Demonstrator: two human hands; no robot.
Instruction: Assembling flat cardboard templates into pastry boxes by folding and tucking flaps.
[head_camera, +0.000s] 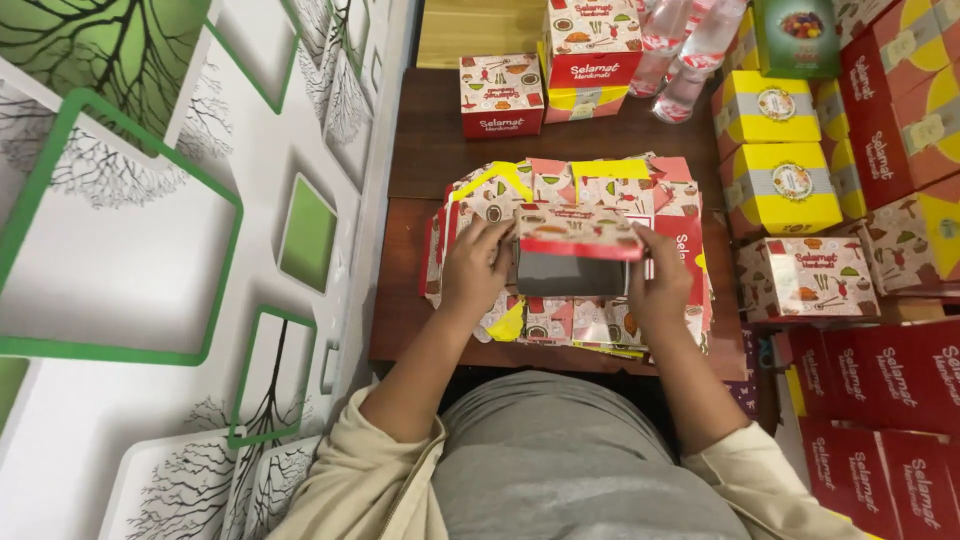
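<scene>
My left hand (477, 267) and my right hand (660, 283) grip the two ends of a half-folded cardboard food box (575, 255). Its outside is red and cream with food drawings; its grey inside faces me. The box sits above a stack of flat, unfolded box blanks (560, 190) of the same print, with yellow and pink flaps, lying on a dark brown wooden table (400, 320). My fingers wrap over the top flap on both sides.
Folded red boxes (501, 95) stand at the table's back, with clear plastic bottles (690, 50) to their right. Yellow boxes (778, 185) and piles of red boxes (880, 400) fill the right side. A white wall with green tree panels (150, 250) runs along the left.
</scene>
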